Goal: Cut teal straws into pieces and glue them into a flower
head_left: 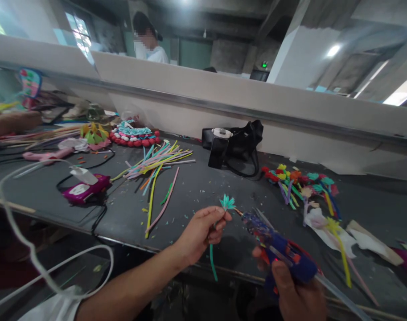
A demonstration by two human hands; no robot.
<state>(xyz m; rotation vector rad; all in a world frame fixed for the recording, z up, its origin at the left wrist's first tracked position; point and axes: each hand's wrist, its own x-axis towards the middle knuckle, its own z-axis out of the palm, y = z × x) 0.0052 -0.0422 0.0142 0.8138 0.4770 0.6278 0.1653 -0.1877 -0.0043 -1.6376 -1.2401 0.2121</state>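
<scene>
Between the thumb and fingers of my left hand [206, 229] is a teal pipe-cleaner flower [227, 203], its petals fanned out above the fingertips. A teal stem [212, 263] hangs below that hand. My right hand [295, 287] grips a blue glue gun [277, 245] with red parts and a small red light lit on it. A clear glue stick [343, 301] sticks out of its back end. The copper-coloured nozzle points left and up, right beside the flower; whether it touches the petals I cannot tell.
Loose pipe cleaners [156, 162] lie in a pile left of centre. Finished flowers [300, 180] are heaped at the right. A black bag [241, 142] stands against the partition. A purple power strip [86, 189] with a white cable sits left. Another person's arm [14, 124] reaches in at far left.
</scene>
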